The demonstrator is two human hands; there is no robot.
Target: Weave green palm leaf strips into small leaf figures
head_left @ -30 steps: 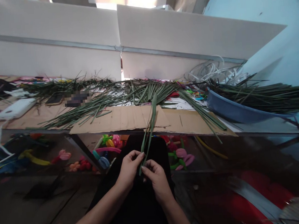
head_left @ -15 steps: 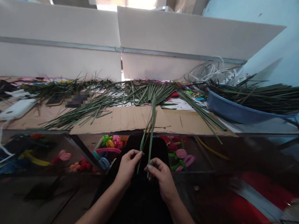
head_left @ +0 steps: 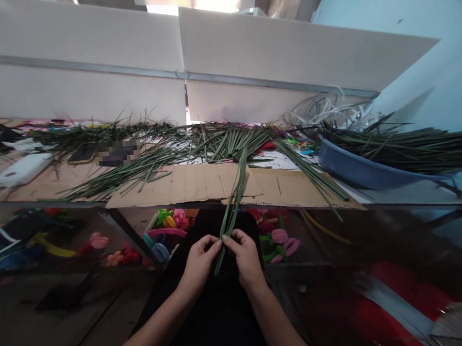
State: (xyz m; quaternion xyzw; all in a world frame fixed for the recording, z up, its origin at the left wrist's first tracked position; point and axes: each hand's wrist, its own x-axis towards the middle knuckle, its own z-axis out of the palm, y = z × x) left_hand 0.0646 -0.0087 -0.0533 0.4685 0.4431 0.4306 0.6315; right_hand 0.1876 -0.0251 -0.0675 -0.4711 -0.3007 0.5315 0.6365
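Note:
My left hand [head_left: 199, 260] and my right hand [head_left: 246, 259] meet over my dark lap, below the table's front edge. Both pinch the lower end of a long green leaf strip [head_left: 234, 198], fingertips almost touching. The strip runs up from my fingers and leans over the cardboard sheet [head_left: 193, 182] towards a heap of green leaf strips [head_left: 214, 140] on the table. Its short lower tip sticks out beneath my fingers.
A blue basin [head_left: 354, 169] with more leaf strips sits at the right. White coiled tubing [head_left: 328, 108] lies behind it. A white phone-like device [head_left: 19, 171] lies at the left. Colourful balloon flowers [head_left: 164, 233] sit under the table. White boards [head_left: 248, 63] back it.
My two hands have drawn together on the leaf strip, the right hand moving up and left to meet the left. The strip now leans a little more to the right.

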